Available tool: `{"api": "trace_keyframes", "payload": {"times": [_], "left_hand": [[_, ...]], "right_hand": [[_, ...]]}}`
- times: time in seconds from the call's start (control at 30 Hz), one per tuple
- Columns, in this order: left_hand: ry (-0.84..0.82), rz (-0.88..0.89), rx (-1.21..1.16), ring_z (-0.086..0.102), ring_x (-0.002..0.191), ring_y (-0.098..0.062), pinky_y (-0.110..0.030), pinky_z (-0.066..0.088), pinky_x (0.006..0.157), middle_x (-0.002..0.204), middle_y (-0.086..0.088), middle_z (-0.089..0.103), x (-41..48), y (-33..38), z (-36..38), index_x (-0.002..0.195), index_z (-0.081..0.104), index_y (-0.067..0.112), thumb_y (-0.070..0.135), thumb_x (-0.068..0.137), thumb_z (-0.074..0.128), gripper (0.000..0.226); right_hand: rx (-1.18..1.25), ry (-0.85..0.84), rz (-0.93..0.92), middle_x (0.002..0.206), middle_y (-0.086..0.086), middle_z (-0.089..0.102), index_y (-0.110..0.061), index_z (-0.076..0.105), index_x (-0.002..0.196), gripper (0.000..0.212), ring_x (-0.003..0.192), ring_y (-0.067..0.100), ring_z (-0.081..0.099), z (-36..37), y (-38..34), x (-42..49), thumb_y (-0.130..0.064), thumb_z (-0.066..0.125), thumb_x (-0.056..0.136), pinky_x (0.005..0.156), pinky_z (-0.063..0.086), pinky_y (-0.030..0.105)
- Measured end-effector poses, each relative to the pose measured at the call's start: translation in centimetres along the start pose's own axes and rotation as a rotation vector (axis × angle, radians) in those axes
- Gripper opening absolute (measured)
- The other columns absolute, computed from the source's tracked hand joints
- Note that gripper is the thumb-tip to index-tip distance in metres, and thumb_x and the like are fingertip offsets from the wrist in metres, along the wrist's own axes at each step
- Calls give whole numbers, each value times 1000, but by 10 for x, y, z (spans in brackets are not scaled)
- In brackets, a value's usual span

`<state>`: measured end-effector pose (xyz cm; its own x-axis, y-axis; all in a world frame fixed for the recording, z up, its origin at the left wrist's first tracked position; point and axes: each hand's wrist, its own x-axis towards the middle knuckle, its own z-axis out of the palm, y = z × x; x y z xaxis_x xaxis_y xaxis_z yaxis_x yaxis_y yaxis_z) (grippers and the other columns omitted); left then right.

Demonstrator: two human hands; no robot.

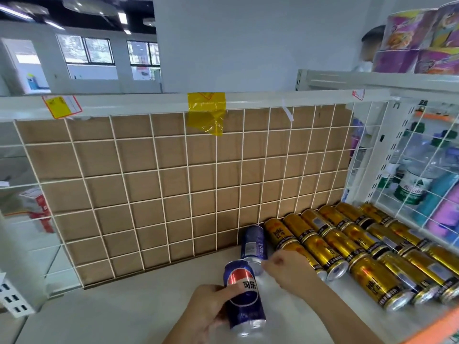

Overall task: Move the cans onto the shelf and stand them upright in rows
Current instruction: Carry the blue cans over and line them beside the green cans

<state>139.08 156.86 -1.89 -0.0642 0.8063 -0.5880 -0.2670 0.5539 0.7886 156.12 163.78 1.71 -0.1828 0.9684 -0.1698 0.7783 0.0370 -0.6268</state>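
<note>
Holding entry: one blue cola can (244, 296), gripped round its body by the left hand (206, 311), fingers and thumb wrapped, over the near part of the white shelf (124, 306). It is probably held there ready to go in line with the second blue can (253, 240), which sits against the wire grid back (149, 182), just beside the gold cans (330, 247). These are ranked in rows, so a blue row seems to be starting alongside. The right hand (285, 266) has curled fingers at that second can's silver end, likely steadying it. Blur hides whether it pinches the rim or only touches it. The wide lens slants every can, so upright or lying cannot be told. The gold block is cut off at the right edge. Fingers cover part of the held can.
</note>
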Motion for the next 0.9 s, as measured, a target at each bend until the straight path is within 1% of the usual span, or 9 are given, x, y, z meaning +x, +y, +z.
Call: {"api": "trace_keyframes", "payload": {"times": [0.07,0.2,0.27,0.37,0.5,0.67,0.73,0.83,0.9], "left_hand": [[32,-1,7,71,80,-34,-40,59,74,82,-20,73,4,-1,-4,87,70,-9,28,38,93,65],[72,-22,12,71,82,-34,-42,59,75,84,-21,73,5,2,-6,90,68,-10,25,46,93,61],[93,-29,11,70,83,-34,-40,58,73,85,-21,73,4,3,-11,89,68,-10,24,48,92,58],[150,-19,-9,69,86,-36,-40,57,74,89,-24,72,3,7,-29,87,67,-11,20,51,90,53],[209,18,-2,67,87,-35,-37,55,69,93,-23,70,2,15,-46,92,65,-6,20,63,85,44],[220,90,116,68,83,-27,-32,55,65,90,-14,71,2,12,-41,93,65,5,32,70,80,39],[220,89,159,68,85,-25,-33,56,69,91,-11,70,1,14,-40,91,63,9,37,70,79,39],[223,44,163,67,84,-24,-30,55,66,93,-12,69,0,17,-44,94,63,7,37,72,78,41],[223,18,173,68,87,-26,-32,56,71,97,-13,70,0,17,-48,100,63,5,39,72,78,47]], "right_hand": [[-15,130,-16,97,-1,62,-21,53,104,27,85,10,58,8,-9,20,-44,53,90,71,46,19],[-98,39,135,124,10,54,-11,35,132,80,112,26,55,36,-22,52,-63,56,75,90,48,33],[-178,36,166,135,13,46,-9,23,140,92,121,30,49,39,-20,58,-58,64,73,100,44,36],[-252,-57,112,133,11,47,-10,26,141,91,119,27,50,29,-16,63,-44,72,70,99,45,33],[-260,-260,39,106,6,60,-9,49,126,59,98,20,61,10,-22,66,-27,66,72,85,54,29],[-553,-148,-24,130,6,38,-22,38,133,91,120,24,40,30,-22,52,-61,73,59,99,44,35],[-412,-162,-5,124,5,45,-20,40,128,88,111,22,51,38,-17,51,-53,77,56,92,50,33],[43,-408,160,104,6,66,-17,54,107,58,91,20,66,19,-15,52,-49,74,63,84,55,29],[13,-466,202,104,4,67,-19,53,111,60,91,16,65,8,-14,47,-49,75,64,86,55,27]]}}
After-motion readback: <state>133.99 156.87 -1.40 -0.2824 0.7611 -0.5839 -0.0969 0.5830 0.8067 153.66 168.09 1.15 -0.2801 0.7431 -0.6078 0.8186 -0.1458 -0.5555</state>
